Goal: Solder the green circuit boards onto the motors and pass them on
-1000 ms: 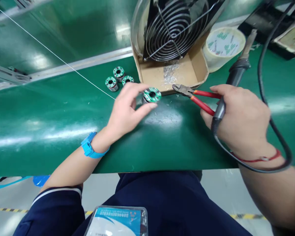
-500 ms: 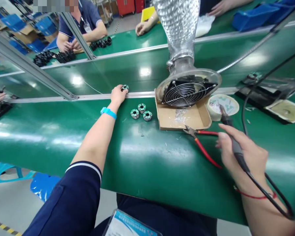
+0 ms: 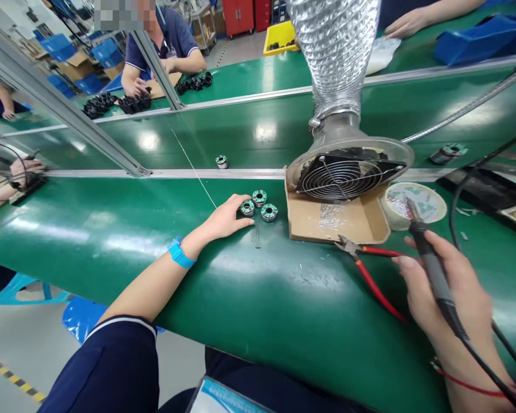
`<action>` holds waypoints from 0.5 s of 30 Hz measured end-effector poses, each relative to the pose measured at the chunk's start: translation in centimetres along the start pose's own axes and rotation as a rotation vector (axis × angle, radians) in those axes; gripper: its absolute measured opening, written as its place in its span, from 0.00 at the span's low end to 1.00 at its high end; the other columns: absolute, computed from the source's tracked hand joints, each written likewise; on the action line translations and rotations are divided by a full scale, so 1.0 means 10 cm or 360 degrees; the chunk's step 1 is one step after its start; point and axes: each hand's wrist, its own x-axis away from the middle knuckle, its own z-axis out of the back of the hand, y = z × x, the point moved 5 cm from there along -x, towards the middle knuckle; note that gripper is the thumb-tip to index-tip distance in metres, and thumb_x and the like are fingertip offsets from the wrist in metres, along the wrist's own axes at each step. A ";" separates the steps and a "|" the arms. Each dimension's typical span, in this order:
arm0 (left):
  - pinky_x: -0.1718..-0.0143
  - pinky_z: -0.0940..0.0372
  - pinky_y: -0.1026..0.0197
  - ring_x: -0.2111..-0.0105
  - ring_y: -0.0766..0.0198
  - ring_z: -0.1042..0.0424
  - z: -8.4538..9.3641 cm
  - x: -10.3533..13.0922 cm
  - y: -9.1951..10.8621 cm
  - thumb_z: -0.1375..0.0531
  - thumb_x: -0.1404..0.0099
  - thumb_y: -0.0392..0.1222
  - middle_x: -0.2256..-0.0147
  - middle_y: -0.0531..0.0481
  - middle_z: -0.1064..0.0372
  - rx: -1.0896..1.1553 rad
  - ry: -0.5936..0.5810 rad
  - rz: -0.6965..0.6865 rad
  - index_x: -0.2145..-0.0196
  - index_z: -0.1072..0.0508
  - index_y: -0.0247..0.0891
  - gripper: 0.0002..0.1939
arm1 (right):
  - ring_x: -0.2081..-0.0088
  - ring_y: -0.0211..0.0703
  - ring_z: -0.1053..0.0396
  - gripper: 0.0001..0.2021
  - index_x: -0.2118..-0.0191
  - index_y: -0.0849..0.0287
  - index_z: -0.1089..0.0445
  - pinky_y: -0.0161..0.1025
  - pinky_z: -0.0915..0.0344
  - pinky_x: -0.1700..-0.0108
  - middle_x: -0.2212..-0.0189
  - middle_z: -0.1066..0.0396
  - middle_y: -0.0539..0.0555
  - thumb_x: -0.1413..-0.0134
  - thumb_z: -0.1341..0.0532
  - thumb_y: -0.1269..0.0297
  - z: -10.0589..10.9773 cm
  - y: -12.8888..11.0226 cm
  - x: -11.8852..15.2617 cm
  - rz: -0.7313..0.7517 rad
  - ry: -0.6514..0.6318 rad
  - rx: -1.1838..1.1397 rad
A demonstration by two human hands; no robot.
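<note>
In the head view my left hand (image 3: 221, 221) has its thumb and fingers around the leftmost of three round motor stators with green boards on top. That motor stator (image 3: 248, 208) stands on the green bench, close beside the other two stators (image 3: 269, 213). My right hand (image 3: 464, 304) is wrapped round the soldering iron (image 3: 434, 267), whose tip points up and away over a tape roll (image 3: 393, 217). Diagonal cutters (image 3: 378, 289) with red handles lie on the bench just left of the right hand, jaws near the cardboard tray. A single stator (image 3: 222, 162) stands on the far side of the metal rail.
A fan hood (image 3: 344, 178) on a silver duct (image 3: 337, 63) stands over the cardboard tray (image 3: 313, 230), which holds wire clippings. Another stator (image 3: 449, 152) lies at the far right. A thin wire (image 3: 193, 167) crosses the rail. Co-workers' hands are at the far bench and left edge.
My left hand has let go of the stator beyond the rail and come back toward me to the group of three. My right hand still holds the iron. The view has shifted.
</note>
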 end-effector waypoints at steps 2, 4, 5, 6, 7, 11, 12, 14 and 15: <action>0.48 0.35 0.54 0.54 0.57 0.30 -0.02 0.02 0.03 0.35 0.39 0.39 0.54 0.45 0.31 0.0006 0.0004 -0.0028 0.49 0.28 0.36 0.20 | 0.65 0.59 0.21 0.27 0.45 0.45 0.29 0.53 0.24 0.65 0.62 0.20 0.57 0.55 0.33 0.52 0.01 0.05 -0.03 -0.0104 0.0061 -0.0038; 0.50 0.35 0.54 0.56 0.59 0.31 -0.04 0.06 0.07 0.36 0.38 0.37 0.56 0.46 0.32 0.0036 0.0014 -0.0045 0.51 0.27 0.35 0.17 | 0.76 0.55 0.25 0.22 0.59 0.49 0.25 0.49 0.29 0.75 0.72 0.23 0.55 0.64 0.29 0.50 0.06 0.09 -0.05 -0.0294 0.0213 -0.0150; 0.52 0.35 0.56 0.59 0.61 0.31 -0.05 0.10 0.10 0.36 0.38 0.36 0.57 0.46 0.32 0.0062 0.0011 -0.0054 0.50 0.27 0.35 0.17 | 0.80 0.52 0.28 0.19 0.65 0.51 0.25 0.46 0.34 0.80 0.77 0.27 0.54 0.67 0.28 0.50 0.10 0.08 -0.04 -0.0350 0.0332 -0.0175; 0.56 0.34 0.58 0.62 0.63 0.32 -0.08 0.15 0.15 0.36 0.38 0.37 0.58 0.48 0.32 0.0089 0.0000 -0.0062 0.49 0.28 0.36 0.18 | 0.83 0.50 0.32 0.18 0.70 0.52 0.27 0.44 0.38 0.83 0.80 0.30 0.52 0.70 0.27 0.50 0.16 0.04 -0.03 -0.0367 0.0445 -0.0193; 0.60 0.35 0.60 0.66 0.65 0.34 -0.12 0.21 0.21 0.36 0.38 0.37 0.62 0.50 0.32 0.0129 -0.0022 -0.0065 0.48 0.28 0.37 0.20 | 0.85 0.49 0.33 0.17 0.72 0.52 0.27 0.43 0.40 0.84 0.82 0.32 0.51 0.70 0.27 0.51 0.22 -0.04 0.00 -0.0337 0.0521 -0.0215; 0.76 0.46 0.65 0.78 0.69 0.46 -0.36 0.51 0.56 0.36 0.38 0.40 0.78 0.61 0.47 0.0452 -0.0237 -0.0052 0.45 0.31 0.39 0.24 | 0.79 0.49 0.26 0.16 0.53 0.47 0.25 0.46 0.28 0.77 0.74 0.23 0.51 0.50 0.34 0.59 0.26 -0.50 0.12 -0.0138 0.0167 -0.0527; 0.77 0.49 0.65 0.79 0.70 0.49 -0.43 0.57 0.66 0.35 0.38 0.41 0.79 0.62 0.50 0.0544 -0.0300 -0.0060 0.45 0.31 0.38 0.23 | 0.77 0.48 0.24 0.17 0.49 0.46 0.27 0.46 0.26 0.74 0.73 0.22 0.50 0.45 0.36 0.61 0.25 -0.62 0.16 -0.0111 0.0046 -0.0637; 0.78 0.50 0.66 0.79 0.71 0.50 -0.53 0.67 0.85 0.34 0.39 0.41 0.78 0.61 0.48 0.0667 -0.0386 -0.0109 0.48 0.29 0.38 0.21 | 0.70 0.45 0.21 0.18 0.45 0.45 0.30 0.45 0.23 0.65 0.69 0.21 0.49 0.41 0.39 0.64 0.21 -0.82 0.23 -0.0046 -0.0209 -0.0708; 0.77 0.50 0.66 0.79 0.71 0.49 -0.57 0.70 0.94 0.34 0.39 0.42 0.75 0.59 0.43 0.0699 -0.0410 -0.0144 0.50 0.29 0.38 0.20 | 0.66 0.44 0.21 0.18 0.45 0.46 0.31 0.44 0.22 0.61 0.68 0.21 0.48 0.41 0.38 0.65 0.19 -0.92 0.25 0.0015 -0.0318 -0.0702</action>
